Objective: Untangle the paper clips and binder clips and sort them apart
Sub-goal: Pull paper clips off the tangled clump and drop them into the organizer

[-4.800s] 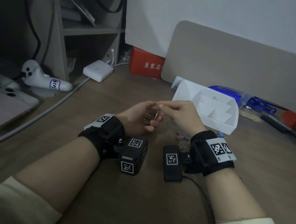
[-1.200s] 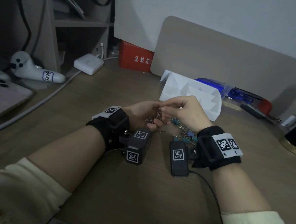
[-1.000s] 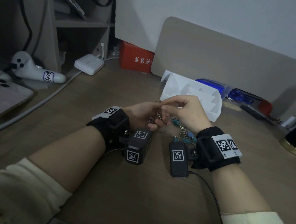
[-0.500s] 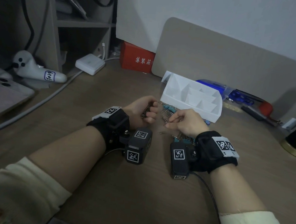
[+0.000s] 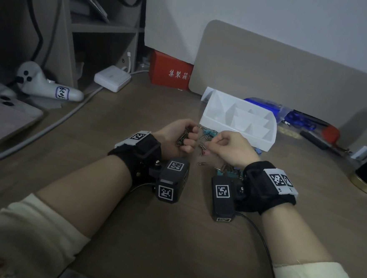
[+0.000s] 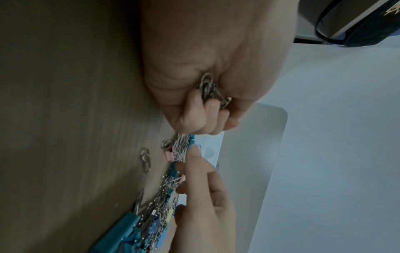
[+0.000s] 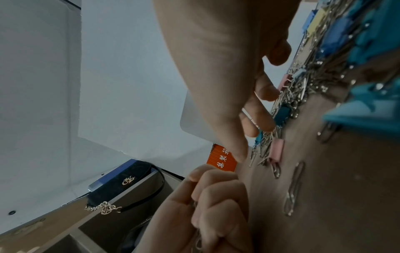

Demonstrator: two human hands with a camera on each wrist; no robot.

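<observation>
My left hand is a fist that grips a bunch of silver paper clips. To its right, a tangled pile of paper clips and coloured binder clips lies on the table and runs under my right wrist. My right hand reaches down into the pile's near edge, and its thumb and forefinger pinch at a paper clip there. A pink binder clip and a teal binder clip sit in the tangle. One loose paper clip lies apart on the wood.
A white divided organiser tray stands just behind the pile. A red box, a beige board, pens and blue scissors line the back. A charger, cable and white controller lie to the left.
The hands, joined above the pile a second ago, have parted. My right hand dropped to the pile; my left hand drew back as a fist round its paper clips.
</observation>
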